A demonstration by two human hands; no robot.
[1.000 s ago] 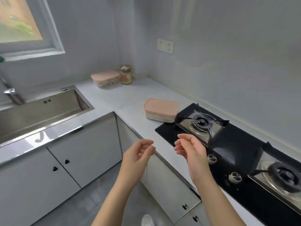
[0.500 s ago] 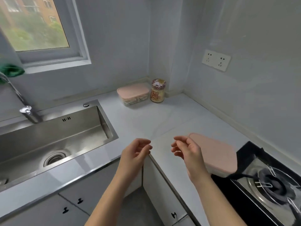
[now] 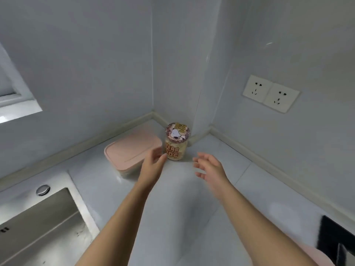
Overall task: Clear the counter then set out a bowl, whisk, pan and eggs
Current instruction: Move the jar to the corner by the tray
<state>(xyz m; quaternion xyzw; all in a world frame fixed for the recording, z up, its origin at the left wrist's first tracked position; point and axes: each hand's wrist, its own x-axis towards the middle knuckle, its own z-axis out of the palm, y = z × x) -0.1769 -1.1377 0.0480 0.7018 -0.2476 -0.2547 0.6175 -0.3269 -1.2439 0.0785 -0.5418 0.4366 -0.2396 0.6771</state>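
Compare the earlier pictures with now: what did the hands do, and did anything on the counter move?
Both hands reached forward from near the body and their fingers opened: the left hand is now in front of the pink-lidded container, fingertips near the jar; the right hand hovers right of the jar. Neither grips anything. Jar and container stayed side by side in the corner.

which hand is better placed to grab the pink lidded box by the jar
Probably the left hand: its open fingers reach over the right end of the pink-lidded box. The right hand, open too, lies farther right, on the other side of the jar.
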